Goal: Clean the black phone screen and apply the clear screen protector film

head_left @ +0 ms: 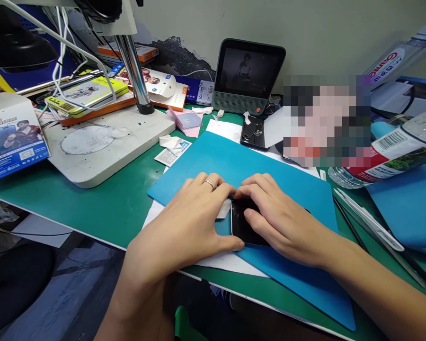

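Observation:
A black smartphone (242, 221) lies screen up on a blue work mat (213, 158). My left hand (195, 218), a ring on one finger, spans the phone's left end, with the thumb at the near corner and the index finger at the far one. Over the screen rests my right hand (280, 218), its thumb on the glass and its index finger at the far edge, close to the left fingertips. That hand hides the phone's right part. A scrap of white tissue (224, 209) lies under my left hand, beside the phone.
A microscope stand base (110, 147) takes up the left, with boxes (92, 92) behind it. A smart display (248, 76) stands at the back. An opened phone part (253, 132) lies beyond the mat. To the right are tweezers (371, 218) and a water bottle (386, 151).

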### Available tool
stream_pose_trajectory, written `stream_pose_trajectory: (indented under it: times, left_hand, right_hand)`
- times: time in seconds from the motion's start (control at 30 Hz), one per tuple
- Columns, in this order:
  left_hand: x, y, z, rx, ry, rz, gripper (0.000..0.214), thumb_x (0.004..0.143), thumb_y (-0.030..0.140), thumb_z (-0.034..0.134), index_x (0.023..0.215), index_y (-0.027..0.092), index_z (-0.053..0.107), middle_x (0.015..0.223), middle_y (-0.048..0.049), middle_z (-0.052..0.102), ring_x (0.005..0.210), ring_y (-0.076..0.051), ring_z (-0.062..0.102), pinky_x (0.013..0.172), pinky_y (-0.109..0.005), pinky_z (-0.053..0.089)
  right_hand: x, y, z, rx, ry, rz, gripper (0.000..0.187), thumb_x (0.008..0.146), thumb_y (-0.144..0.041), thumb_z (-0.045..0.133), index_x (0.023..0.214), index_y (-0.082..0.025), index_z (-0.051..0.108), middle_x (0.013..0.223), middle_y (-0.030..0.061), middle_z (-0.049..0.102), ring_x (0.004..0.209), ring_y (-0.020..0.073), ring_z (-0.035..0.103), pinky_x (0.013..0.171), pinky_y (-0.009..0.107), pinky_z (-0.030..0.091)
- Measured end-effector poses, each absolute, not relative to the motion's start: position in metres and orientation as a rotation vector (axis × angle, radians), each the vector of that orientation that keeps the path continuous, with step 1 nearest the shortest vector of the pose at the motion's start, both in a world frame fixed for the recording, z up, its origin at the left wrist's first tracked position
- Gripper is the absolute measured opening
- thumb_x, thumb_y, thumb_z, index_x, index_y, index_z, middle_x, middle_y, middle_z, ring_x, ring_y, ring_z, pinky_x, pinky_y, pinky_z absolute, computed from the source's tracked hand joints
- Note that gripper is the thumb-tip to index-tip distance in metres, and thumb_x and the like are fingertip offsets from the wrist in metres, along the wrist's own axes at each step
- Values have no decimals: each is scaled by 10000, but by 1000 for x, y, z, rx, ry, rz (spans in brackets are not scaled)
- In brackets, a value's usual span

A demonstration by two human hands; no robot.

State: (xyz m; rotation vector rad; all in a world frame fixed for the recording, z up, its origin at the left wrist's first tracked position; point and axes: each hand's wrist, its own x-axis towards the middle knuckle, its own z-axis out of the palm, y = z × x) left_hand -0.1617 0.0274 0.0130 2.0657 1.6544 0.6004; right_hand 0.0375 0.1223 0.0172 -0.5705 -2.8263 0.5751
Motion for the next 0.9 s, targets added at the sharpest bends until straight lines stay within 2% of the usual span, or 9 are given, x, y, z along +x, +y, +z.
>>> stream_pose_trajectory:
  times: [0.37, 0.9]
  left_hand:
    - [-162, 26, 13, 2079, 1655, 572, 554, 821, 467, 819, 1284, 243, 611, 1251, -44, 612, 1138, -284, 512, 956, -476, 466]
    - [-162, 27, 11, 2097, 1662, 572, 557, 818, 466, 816, 1286, 243, 611, 1242, -52, 612, 1136, -291, 520, 960, -485, 477]
  right_hand:
    - [40, 125, 14, -514, -2801, 566, 131, 1029, -188, 435, 1108, -191, 540, 1125, 107, 592, 1042, 254, 531, 895, 449, 523]
    - [38, 124, 16, -547, -2790, 586, 170, 1015, -197, 438, 1121, -206, 571, 1122, 121, 619, 1049, 280, 557, 898, 485, 536]
